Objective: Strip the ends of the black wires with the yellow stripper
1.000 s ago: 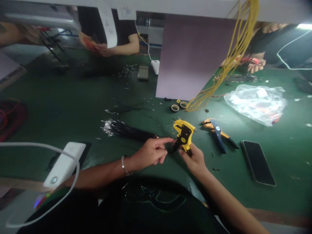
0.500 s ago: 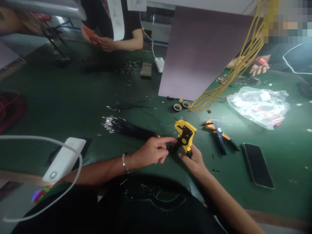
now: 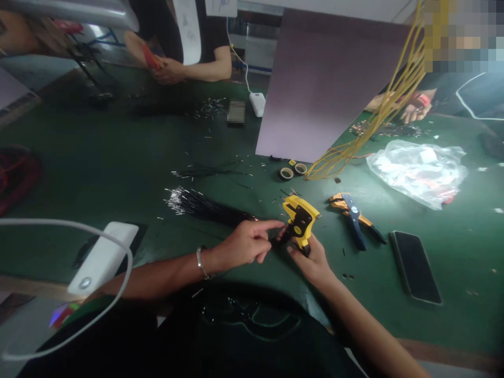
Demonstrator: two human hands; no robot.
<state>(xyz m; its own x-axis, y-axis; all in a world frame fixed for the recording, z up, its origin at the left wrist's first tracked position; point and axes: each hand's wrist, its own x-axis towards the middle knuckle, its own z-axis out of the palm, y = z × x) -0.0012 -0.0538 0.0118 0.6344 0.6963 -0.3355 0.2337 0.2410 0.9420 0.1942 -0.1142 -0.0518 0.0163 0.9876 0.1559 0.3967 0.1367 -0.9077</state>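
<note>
A yellow and black wire stripper [image 3: 302,220] is gripped by its handles in my right hand [image 3: 315,260], its head pointing up and left. My left hand [image 3: 252,242] is just left of the tool, with the index finger stretched towards it and the other fingers curled; whatever they may hold is too small to make out. Behind my left hand lies a bundle of black wires [image 3: 212,207] with bright stripped ends at the left. A thinner group of black wires [image 3: 208,170] rests farther back on the green table [image 3: 129,157].
Right of my hands lie an orange and blue stripper [image 3: 353,215], a phone [image 3: 416,268] and a plastic bag [image 3: 423,170]. Tape rolls [image 3: 286,174] and yellow wires [image 3: 354,149] lie ahead. A white power bank [image 3: 103,257] with a cable is at left. Two people work across the table.
The wire stripper and my right hand have shifted very slightly; the tool's head is a little lower. My left hand is almost still. The person opposite has moved their hands slightly.
</note>
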